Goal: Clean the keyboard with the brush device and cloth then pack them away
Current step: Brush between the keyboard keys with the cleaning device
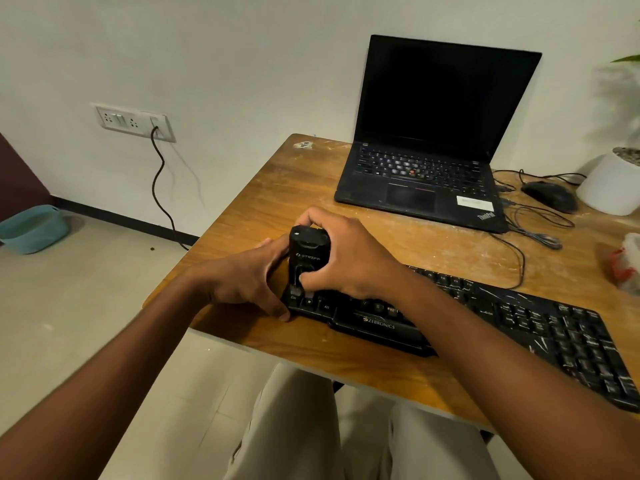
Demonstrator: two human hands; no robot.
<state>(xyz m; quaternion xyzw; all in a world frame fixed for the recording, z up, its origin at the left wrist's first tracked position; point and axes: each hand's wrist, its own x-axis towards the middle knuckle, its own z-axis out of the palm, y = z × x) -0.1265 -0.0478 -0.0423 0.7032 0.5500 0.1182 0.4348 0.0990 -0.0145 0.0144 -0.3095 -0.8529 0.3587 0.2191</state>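
The right hand (341,258) has its grip closed around the black, blocky plastic brush device (304,258), holding it upright with its lower end down on the left end of the long black plastic keyboard (519,327), probably so the working end can reach between the keys by the Ctrl corner. The left hand (249,278) rests against that corner with fingers mostly straight, holding nothing, apparently steadying the keyboard so it does not slide on the scuffed wooden desk (263,202).

By count: one brush device, one keyboard, one open black laptop (433,140), one black wired mouse (550,195), one white round plant pot (609,185). No cloth is clearly visible, though something white and red at the right edge is too blurred to identify.
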